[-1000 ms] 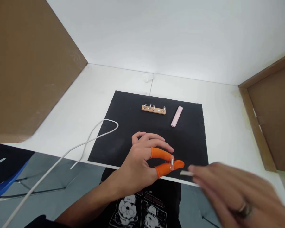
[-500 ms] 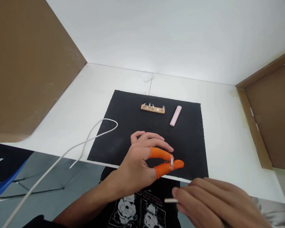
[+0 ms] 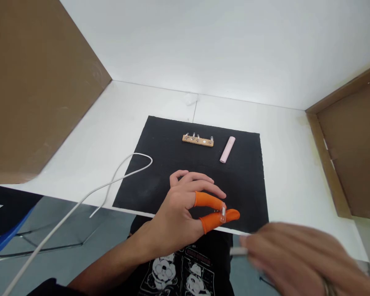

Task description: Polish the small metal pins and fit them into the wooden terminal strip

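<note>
My left hand [image 3: 183, 205] is raised over the front edge of the black mat [image 3: 160, 160]. Orange rubber cots cover its thumb and index finger, which pinch a small clear piece [image 3: 223, 213] with a whitish patch, resembling a nail tip. My right hand [image 3: 296, 259], smeared by motion, is at the lower right with its fingers closed on a thin whitish stick [image 3: 239, 251]. Only the stick's end pokes out to the left; the rest is hidden. Farther back on the mat lies a small wooden strip [image 3: 197, 140] bearing several upright clear pieces.
A pale pink bar [image 3: 227, 149] lies right of the strip. A white cable [image 3: 92, 191] loops over the table's front left and the mat's edge. Brown boards [image 3: 46, 82] wall the left and right sides; a white panel [image 3: 218, 49] stands behind. Crumpled clear plastic [image 3: 190, 99] lies at the back.
My right hand has moved right and slightly up, carrying the stick farther from the clear piece. My left hand has barely moved and keeps its pinch.
</note>
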Tool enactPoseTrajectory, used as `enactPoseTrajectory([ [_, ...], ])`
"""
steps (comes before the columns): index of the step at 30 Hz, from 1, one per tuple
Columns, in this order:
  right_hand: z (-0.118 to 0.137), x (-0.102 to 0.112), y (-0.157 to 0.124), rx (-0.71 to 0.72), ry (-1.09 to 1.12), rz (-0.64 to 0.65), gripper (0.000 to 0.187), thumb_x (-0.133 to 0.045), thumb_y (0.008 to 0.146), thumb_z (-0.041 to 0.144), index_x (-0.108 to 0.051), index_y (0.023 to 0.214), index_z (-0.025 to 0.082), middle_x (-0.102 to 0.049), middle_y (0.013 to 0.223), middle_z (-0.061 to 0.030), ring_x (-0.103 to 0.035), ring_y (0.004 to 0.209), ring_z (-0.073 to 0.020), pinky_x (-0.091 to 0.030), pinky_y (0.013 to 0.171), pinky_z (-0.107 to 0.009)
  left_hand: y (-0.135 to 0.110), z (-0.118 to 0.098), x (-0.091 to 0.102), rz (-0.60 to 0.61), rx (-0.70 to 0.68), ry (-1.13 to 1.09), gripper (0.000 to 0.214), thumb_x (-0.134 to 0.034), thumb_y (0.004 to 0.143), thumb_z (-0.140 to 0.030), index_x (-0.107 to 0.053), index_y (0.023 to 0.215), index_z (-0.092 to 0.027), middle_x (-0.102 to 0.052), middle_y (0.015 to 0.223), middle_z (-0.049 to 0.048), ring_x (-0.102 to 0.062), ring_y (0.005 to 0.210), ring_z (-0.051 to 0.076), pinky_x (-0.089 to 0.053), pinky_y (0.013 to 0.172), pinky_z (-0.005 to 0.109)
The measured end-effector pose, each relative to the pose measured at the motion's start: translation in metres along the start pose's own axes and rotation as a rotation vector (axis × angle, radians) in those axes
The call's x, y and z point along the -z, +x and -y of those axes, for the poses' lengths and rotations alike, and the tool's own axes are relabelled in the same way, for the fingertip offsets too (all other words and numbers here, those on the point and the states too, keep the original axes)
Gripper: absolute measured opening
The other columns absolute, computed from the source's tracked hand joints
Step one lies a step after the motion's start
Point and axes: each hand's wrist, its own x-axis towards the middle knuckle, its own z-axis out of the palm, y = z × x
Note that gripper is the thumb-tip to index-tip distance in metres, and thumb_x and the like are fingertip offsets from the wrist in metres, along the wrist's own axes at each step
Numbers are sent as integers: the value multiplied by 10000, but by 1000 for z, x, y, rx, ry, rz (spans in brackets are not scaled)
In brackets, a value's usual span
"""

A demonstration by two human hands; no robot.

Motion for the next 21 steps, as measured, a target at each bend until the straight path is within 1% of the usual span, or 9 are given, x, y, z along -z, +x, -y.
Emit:
enactPoseTrajectory([
  [2,-10,3,-2,-52,-163,-40,138,-598,1096,116,-707,1135,189,-810,917,-7,-725,742,-141,-515,757,-331,0,0,0,8,14,3,189,-934,907,-205,-754,891,-259,-871,1074,-69,-770,1133,221,-316,1134,453],
  [4,-13,4,-2,-40,-230,-67,126,-654,1069,93,-711,1166,149,-810,933,-31,-717,736,-143,-504,750,-336,-1,0,-1,9,22,0,206,-946,888,-183,-756,896,-262,-869,1081,-81,-766,1139,214,-309,1138,443],
  [6,-5,2,1,-13,-139,-11,128,-593,1104,113,-701,1126,177,-812,903,-14,-734,716,-139,-505,690,-333,0,0,-1,-1,14,-2,213,-958,879,-186,-756,885,-256,-871,1080,-84,-767,1130,209,-316,1127,436],
  [8,5,-2,3,-20,-14,62,240,-488,1151,152,-690,1045,226,-809,859,23,-753,703,-130,-509,637,-325,1,1,-1,-4,6,0,207,-960,882,-200,-759,878,-251,-873,1078,-81,-771,1119,207,-320,1122,437],
  [10,8,-3,3,-26,27,110,299,-442,1170,185,-695,1025,247,-804,846,41,-766,718,-125,-518,630,-319,2,1,-1,-3,5,4,202,-958,888,-217,-759,877,-248,-873,1076,-79,-771,1112,206,-317,1126,439],
  [13,-7,0,-1,-3,-68,75,214,-506,1136,130,-709,1140,197,-795,887,7,-738,737,-132,-520,698,-320,1,0,0,4,2,2,201,-953,893,-212,-756,885,-252,-872,1084,-83,-763,1127,203,-315,1127,430],
  [16,-18,5,-2,-31,-208,-50,167,-659,1052,52,-703,1195,124,-781,910,-35,-666,720,-132,-488,734,-326,1,-1,0,23,17,2,206,-951,887,-191,-756,888,-259,-869,1093,-87,-757,1152,207,-302,1141,428],
  [18,-12,5,0,-13,-163,-31,153,-642,1064,66,-698,1176,152,-798,924,-29,-688,731,-129,-491,716,-314,1,0,-1,16,11,-1,203,-952,887,-196,-759,887,-258,-870,1087,-85,-759,1146,207,-311,1130,427],
  [21,4,0,4,-26,1,62,196,-503,1147,156,-674,1094,237,-813,874,25,-760,762,-134,-513,668,-307,1,1,-1,0,-9,-8,196,-951,892,-199,-762,887,-249,-872,1083,-78,-764,1130,204,-325,1116,427],
])
